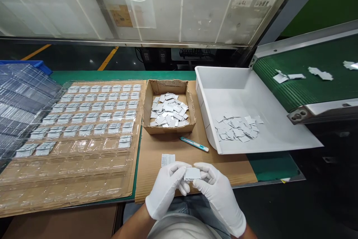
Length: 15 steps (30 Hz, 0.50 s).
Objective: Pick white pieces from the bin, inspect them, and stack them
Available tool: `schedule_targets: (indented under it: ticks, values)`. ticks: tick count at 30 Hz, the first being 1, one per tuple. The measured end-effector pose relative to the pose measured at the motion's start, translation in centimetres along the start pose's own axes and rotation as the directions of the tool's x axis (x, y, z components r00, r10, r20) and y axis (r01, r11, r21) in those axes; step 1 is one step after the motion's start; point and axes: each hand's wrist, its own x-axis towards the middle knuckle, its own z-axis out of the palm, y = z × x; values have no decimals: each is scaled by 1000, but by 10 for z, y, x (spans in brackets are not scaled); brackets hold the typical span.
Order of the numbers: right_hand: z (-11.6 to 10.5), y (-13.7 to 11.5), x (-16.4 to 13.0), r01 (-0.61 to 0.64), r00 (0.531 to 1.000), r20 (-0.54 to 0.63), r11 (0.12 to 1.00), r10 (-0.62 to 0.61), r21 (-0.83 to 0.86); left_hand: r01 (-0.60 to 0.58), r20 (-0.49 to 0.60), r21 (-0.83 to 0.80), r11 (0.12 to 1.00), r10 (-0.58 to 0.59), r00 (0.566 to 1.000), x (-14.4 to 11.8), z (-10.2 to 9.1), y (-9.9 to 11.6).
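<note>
Both of my hands wear white gloves and meet over the near edge of the cardboard sheet. Between them is a small stack of thin grey-white rectangular pieces [192, 173]. My left hand [170, 183] grips the stack's left end, and my right hand [214, 188] pinches its right end. Just beyond my left fingers lies another small fanned stack of pieces [167, 159] on the cardboard. Farther out, a cardboard box [167, 130] holds many loose pieces of the same kind. A blue and white utility knife [194, 144] rests between that box and the white bin.
At left, a clear plastic tray [84, 168] carries rows of stacked pieces in its far pockets. Beyond it are piled clear trays [25, 101]. A white bin [285, 138] with loose pieces sits under a green conveyor belt [313, 60] at right. A translucent panel [167, 8] hangs behind.
</note>
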Motion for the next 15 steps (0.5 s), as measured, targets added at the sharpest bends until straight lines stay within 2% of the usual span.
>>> schedule_targets:
  ticks: [4, 9, 11, 15]
  values:
    - [0, -2, 0, 12, 1000, -10, 998, -13, -69, -111, -13, 161, 981, 115, 993, -4, 0, 6]
    - [-1, -4, -2, 29, 998, -51, 983, -39, -183, -218, 45, 349, 911, 216, 975, -7, -5, 14]
    - [-1, -6, -3, 32, 998, -45, 972, -44, -235, -199, 60, 376, 905, 190, 980, -6, -6, 18]
    - [-1, -10, -3, 47, 999, -2, 951, -50, -304, -23, 47, 296, 955, 10, 999, -3, -6, 24]
